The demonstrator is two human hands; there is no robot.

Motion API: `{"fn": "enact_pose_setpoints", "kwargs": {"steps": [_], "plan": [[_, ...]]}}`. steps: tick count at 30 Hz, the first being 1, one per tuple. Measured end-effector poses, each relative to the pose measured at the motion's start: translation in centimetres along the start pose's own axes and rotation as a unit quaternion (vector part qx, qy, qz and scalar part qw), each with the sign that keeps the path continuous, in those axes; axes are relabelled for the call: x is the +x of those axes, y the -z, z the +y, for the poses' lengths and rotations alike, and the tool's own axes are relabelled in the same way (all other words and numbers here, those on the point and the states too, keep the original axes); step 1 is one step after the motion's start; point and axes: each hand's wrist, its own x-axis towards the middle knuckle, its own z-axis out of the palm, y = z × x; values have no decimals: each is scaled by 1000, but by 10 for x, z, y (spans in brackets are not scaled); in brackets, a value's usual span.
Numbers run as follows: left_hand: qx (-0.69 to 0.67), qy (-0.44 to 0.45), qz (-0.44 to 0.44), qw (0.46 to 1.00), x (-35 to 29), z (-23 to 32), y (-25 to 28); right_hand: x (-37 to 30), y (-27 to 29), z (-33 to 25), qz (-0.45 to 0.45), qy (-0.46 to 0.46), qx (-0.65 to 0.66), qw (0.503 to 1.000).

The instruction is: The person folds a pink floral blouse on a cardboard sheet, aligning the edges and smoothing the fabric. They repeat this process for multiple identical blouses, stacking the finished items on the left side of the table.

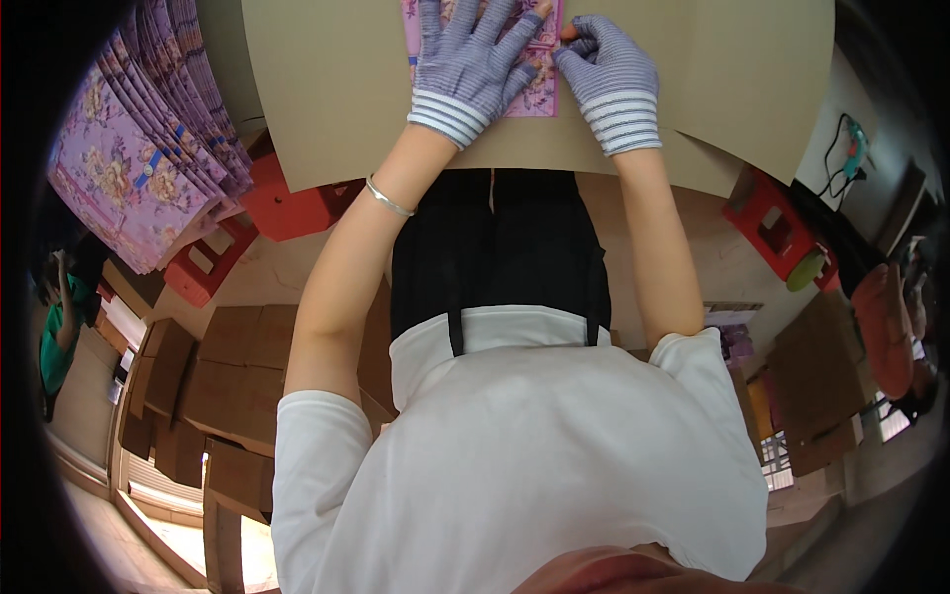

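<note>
Pink floral sheet (539, 94) flat on tan bench (327, 89). Left hand (470, 59) pressed on it, fingers spread open; right hand (609, 74) fingers curled, pinching sheet's edge. Purple floral sheets (148, 139) stacked left.

Left hand (473, 61), in a striped knit glove, lies flat with fingers spread on a pink floral sheet (539, 94). Right hand (611, 74), gloved alike, is curled, fingertips touching the sheet's right edge just beside the left fingertips. Sheet rests on a brown cardboard panel (327, 89) under both palms. Silver bangle (387, 200) on left wrist. Well left of the fingers: fanned stack of purple floral sheets (148, 129). Red stools (287, 203) below it.
</note>
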Motion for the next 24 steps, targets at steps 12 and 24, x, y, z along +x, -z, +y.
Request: {"fn": "enact_pose_setpoints", "kwargs": {"steps": [12, 24], "plan": [[-17, -14, -12, 1000, -3, -4, -2, 1, 7, -10, -40, -50, 27, 998], [19, -17, -108, 994, 0, -13, -5, -32, 8, -4, -43, 88, -268, 958]]}}
